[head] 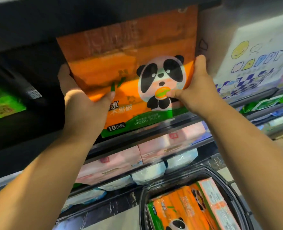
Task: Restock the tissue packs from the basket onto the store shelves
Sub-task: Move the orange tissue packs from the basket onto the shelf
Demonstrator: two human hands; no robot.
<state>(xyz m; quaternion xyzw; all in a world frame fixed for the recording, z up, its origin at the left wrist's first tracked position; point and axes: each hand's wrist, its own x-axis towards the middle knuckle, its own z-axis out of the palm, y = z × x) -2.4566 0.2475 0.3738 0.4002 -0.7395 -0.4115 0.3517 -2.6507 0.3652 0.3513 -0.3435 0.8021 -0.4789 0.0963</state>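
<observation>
Your left hand (82,103) and right hand (197,87) grip the side edges of a glossy, rectangular orange panda tissue pack (120,77), thumbs curled onto its film front, above the upper shelf rail (184,121); a matching pack (179,208) lies in the black basket (237,188) below

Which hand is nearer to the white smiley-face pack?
Right. The right hand grips the orange panda pack on the side toward the white pack; the left hand grips its far side.
</observation>
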